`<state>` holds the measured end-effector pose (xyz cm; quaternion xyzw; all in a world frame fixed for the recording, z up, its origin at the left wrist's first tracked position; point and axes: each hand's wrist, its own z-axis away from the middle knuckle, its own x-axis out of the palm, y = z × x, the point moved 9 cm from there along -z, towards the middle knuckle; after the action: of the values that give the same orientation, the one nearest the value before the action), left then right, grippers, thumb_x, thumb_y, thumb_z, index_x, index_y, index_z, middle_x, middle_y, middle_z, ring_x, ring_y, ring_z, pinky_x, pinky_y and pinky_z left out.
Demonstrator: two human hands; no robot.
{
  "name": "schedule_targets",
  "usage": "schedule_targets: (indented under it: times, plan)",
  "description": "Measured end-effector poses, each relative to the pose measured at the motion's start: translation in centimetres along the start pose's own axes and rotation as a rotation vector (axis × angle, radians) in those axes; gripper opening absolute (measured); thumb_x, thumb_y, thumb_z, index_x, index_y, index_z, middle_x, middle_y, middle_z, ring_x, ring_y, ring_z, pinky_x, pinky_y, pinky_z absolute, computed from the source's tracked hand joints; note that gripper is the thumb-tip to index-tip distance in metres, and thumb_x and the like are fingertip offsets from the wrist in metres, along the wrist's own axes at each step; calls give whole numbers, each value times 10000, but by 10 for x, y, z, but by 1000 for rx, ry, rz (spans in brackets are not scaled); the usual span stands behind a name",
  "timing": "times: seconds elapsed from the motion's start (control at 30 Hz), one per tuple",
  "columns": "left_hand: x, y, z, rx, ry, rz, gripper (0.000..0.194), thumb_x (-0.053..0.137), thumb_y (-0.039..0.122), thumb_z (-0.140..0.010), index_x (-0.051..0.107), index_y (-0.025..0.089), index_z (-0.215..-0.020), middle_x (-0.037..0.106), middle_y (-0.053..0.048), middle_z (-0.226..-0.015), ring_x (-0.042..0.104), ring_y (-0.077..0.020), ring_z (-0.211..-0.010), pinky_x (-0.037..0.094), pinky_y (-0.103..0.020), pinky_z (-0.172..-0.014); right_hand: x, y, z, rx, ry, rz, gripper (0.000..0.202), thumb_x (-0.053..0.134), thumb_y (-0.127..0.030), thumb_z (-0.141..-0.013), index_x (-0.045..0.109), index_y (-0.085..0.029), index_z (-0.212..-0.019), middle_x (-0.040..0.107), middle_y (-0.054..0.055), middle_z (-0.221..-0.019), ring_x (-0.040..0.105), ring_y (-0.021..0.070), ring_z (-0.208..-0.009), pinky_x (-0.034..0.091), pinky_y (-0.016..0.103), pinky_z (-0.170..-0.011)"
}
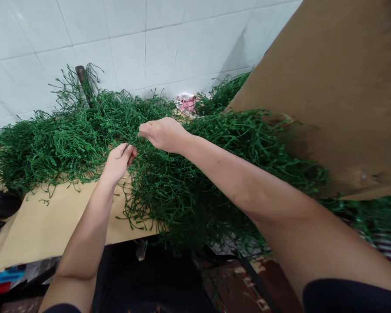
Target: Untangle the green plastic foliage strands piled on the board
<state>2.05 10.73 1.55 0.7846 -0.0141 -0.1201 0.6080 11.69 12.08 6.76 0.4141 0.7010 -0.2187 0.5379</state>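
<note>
My left hand (119, 160) is closed in a pinch, thumb against the fingers, in front of a heap of thin green sprigs (74, 139). A dark sliver shows at its fingertips, too small to name. Just to the right and slightly farther away, my right hand (163, 134) is pinched too, its fingertips turned left toward the left hand. What it holds, if anything, is hidden. Under the right hand and forearm lies another tangled pile of green sprigs (189, 195), with small knobs on the stem tips. The two hands are a short gap apart.
Tan cardboard (61, 217) lies beneath the sprigs. A large upright cardboard panel (329, 100) blocks the right side. White tiles (127, 52) line the back. A dark upright piece (81, 80) sticks out of the left heap; a pink-and-white crumpled item (187, 103) lies behind.
</note>
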Motion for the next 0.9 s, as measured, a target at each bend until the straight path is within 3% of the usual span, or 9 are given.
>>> schedule_targets:
  times: [0.23, 0.33, 0.4, 0.47, 0.53, 0.57, 0.63, 0.77, 0.9]
  plan:
    - [16, 1, 14, -19, -35, 98, 502, 561, 642, -717, 425, 184, -562, 303, 65, -457, 251, -50, -413, 180, -220, -418, 16, 10, -15, -93, -12, 166, 350, 298, -270, -935, 596, -192, -1102, 665, 88, -958, 569, 169, -747, 229, 293, -576]
    - [11, 5, 26, -32, -3, 160, 502, 566, 641, -714, 400, 191, -567, 258, 80, -446, 220, -44, -398, 170, -215, -405, 15, 24, -30, -90, 26, 137, 340, 314, -256, -930, 605, -200, -1096, 669, 85, -984, 575, 166, -791, 264, 294, -586]
    - [-3, 10, 42, -14, 41, 160, 486, 565, 608, -743, 389, 191, -566, 250, 81, -446, 221, -44, -395, 169, -214, -399, 7, 66, -31, 126, 91, 91, 342, 313, -231, -931, 608, -205, -1101, 671, 87, -1007, 586, 158, -817, 285, 282, -592]
    - [-21, 14, 59, -8, 90, 133, 459, 563, 555, -781, 396, 187, -564, 253, 78, -444, 234, -46, -393, 164, -217, -395, -4, 124, -11, 498, 182, 58, 400, 241, -243, -958, 608, -173, -1099, 671, 118, -1003, 602, 164, -822, 297, 273, -592]
    - [-32, 12, 71, -43, 82, 133, 435, 564, 532, -792, 432, 182, -569, 246, 80, -425, 242, -50, -388, 171, -220, -395, -10, 154, 9, 629, 217, 65, 478, 191, -293, -971, 587, -65, -1110, 661, 198, -923, 610, 217, -803, 305, 293, -586]
    - [-35, 12, 73, -45, 77, 148, 431, 573, 531, -787, 446, 181, -570, 245, 82, -417, 235, -49, -384, 172, -222, -395, -10, 157, 15, 627, 211, 49, 491, 183, -315, -974, 585, -64, -1102, 657, 186, -875, 606, 207, -770, 318, 292, -591]
    - [-34, 12, 70, -38, 60, 184, 424, 589, 536, -770, 470, 178, -576, 250, 84, -410, 227, -47, -381, 176, -224, -398, -9, 145, 18, 544, 170, 7, 478, 216, -359, -970, 588, -76, -1070, 640, 148, -782, 583, 185, -694, 332, 292, -588]
    - [-19, 11, 53, -23, 26, 196, 389, 565, 530, -791, 545, 169, -646, 275, 79, -416, 250, -56, -395, 207, -234, -419, -18, 75, 3, 240, 156, -144, 405, 382, -474, -918, 612, -143, -876, 550, 36, -638, 498, 131, -619, 341, 283, -619]
    - [-15, 8, 47, -37, 34, 219, 386, 544, 534, -798, 591, 157, -734, 267, 85, -425, 218, -55, -392, 190, -234, -418, -30, 19, -6, 4, 103, -486, 424, 486, -548, -849, 608, -144, -800, 412, -31, -558, 380, 80, -572, 314, 256, -601]
